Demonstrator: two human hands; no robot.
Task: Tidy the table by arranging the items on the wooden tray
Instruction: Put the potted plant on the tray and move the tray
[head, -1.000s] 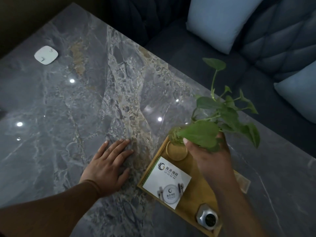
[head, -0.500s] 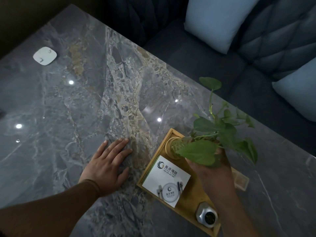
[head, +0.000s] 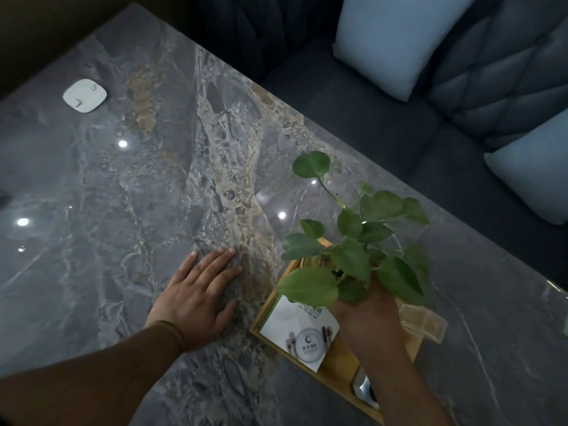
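**Holding the plant point(head: 353, 259) at the wooden tray's point(head: 265, 312) far corner**

The right hand point(head: 372, 312) extended from the near right, its forearm crossing the tray's near end and the back of the hand turned up. Its fingers were curled round the plant's base beneath the leaves, which hid the fingertips and most of the glass vessel. Only a pale curve of the rim showed at the tray's far corner. Whether the vessel stood on the wood or hung just above it could not be told.

The left hand point(head: 196, 299) lay flat on the marble table point(head: 123, 210), palm down. Its fingers were straight and close together, pointing towards the far edge, with the thumb spread towards the tray. It held nothing.

The tray sat near the table's right edge, just beside the left hand but apart from it. The plant's leaves spread over the tray's far half and past its far corner, directly above the right hand.

A white printed card point(head: 299, 336) lay on the tray's left side, close to the right wrist. A silver object point(head: 360, 384) sat at the tray's near end, partly hidden by the forearm. A clear plastic box point(head: 425, 325) lay at the tray's right rim, though whether on it or beside it was unclear. A white square pad point(head: 85, 95) lay well apart, near the table's far left corner. A dark sofa point(head: 368, 118) with pale cushions point(head: 393, 41) ran along the table's far edge.
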